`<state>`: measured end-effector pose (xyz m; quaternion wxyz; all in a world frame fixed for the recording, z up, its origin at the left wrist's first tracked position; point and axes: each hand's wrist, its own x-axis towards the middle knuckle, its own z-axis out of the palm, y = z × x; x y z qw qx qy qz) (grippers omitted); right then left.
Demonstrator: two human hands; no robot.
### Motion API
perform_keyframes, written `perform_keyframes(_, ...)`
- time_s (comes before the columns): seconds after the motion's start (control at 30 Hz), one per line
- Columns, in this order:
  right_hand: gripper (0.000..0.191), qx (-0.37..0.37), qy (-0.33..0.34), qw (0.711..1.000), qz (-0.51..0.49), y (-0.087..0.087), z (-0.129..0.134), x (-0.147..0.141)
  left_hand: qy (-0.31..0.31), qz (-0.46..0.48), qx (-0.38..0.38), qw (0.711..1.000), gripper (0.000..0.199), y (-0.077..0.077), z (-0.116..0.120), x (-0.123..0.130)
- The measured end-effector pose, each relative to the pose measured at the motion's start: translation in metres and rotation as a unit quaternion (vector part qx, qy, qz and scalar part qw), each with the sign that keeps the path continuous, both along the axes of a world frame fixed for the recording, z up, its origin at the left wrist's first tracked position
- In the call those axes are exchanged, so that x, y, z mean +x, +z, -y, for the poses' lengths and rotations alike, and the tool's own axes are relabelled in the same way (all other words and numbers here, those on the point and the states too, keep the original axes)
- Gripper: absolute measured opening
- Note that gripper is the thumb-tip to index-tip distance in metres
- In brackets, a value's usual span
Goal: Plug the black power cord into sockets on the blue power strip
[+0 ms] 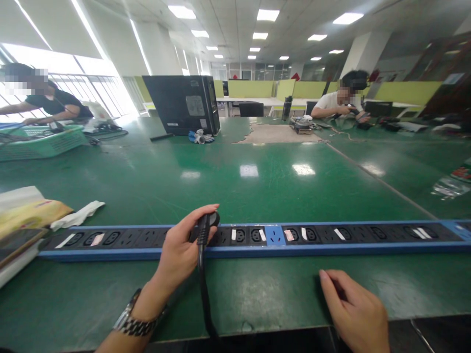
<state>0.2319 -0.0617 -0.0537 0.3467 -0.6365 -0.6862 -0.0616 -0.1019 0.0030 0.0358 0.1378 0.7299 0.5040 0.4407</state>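
My left hand (pixel 184 245) is closed round a black power plug (pixel 206 223), holding it at the long power strip. The plug's thick black cable (pixel 203 289) hangs down past the table's front edge. Blue-edged and black-faced, the power strip (pixel 250 251) lies lengthwise across the table, with many sockets, one blue socket (pixel 274 236) and several white stickers. Whether the plug's pins sit in a socket is hidden by my fingers. My right hand (pixel 355 309) rests near the front edge, fingers curled in, apart from the strip; nothing shows in it.
A black computer case (pixel 184 105) stands at the back, with gloves (pixel 200 137) beside it. Left are a green basket (pixel 44 142) and a yellow-and-white package (pixel 33 213). A plastic bottle (pixel 454 181) lies right. Two people sit across the green table (pixel 221 181).
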Motion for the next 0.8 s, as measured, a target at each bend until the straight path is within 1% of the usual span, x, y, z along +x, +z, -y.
perform_keyframes(0.03, 0.036, 0.000, -0.002, 1.000, 0.000, 0.000, 0.000, 0.000, 0.001, 0.002, 0.006, 1.000, 0.034, 0.001, 0.000, 0.010)
perform_keyframes(0.07, 0.036, 0.000, -0.004, 1.000, 0.001, 0.000, 0.000, 0.000, -0.014, -0.012, 0.003, 1.000, 0.035, 0.002, 0.000, 0.023)
perform_keyframes(0.17, 0.039, -0.005, -0.010, 1.000, 0.001, 0.002, 0.000, -0.002, -0.085, -0.073, -0.024, 0.993, 0.034, 0.001, -0.005, 0.064)
perform_keyframes(0.23, 0.039, -0.004, -0.011, 1.000, -0.002, 0.004, 0.000, -0.004, -0.102, -0.105, -0.039, 0.988, 0.032, -0.002, -0.011, 0.085)
perform_keyframes(0.27, 0.039, -0.003, -0.010, 1.000, -0.004, 0.004, 0.000, -0.005, -0.104, -0.120, -0.045, 0.986, 0.031, -0.004, -0.013, 0.092)
perform_keyframes(0.33, 0.039, -0.002, -0.013, 1.000, -0.012, 0.005, 0.001, -0.008, -0.102, -0.137, -0.049, 0.984, 0.030, -0.006, -0.017, 0.098)
perform_keyframes(0.4, 0.039, -0.009, -0.020, 0.999, -0.024, 0.006, 0.003, -0.011, -0.109, -0.129, -0.052, 0.984, 0.030, -0.007, -0.019, 0.097)
perform_keyframes(0.57, 0.040, -0.024, -0.031, 0.998, -0.039, 0.007, 0.005, -0.014, -0.139, -0.113, -0.059, 0.982, 0.032, -0.004, -0.018, 0.098)
perform_keyframes(0.7, 0.042, -0.019, -0.026, 0.999, -0.038, 0.006, 0.003, -0.011, -0.127, -0.118, -0.070, 0.982, 0.033, -0.002, -0.018, 0.106)
perform_keyframes(0.8, 0.041, -0.010, -0.012, 1.000, -0.027, 0.006, 0.002, -0.009, -0.106, -0.100, -0.077, 0.986, 0.035, -0.003, -0.019, 0.105)
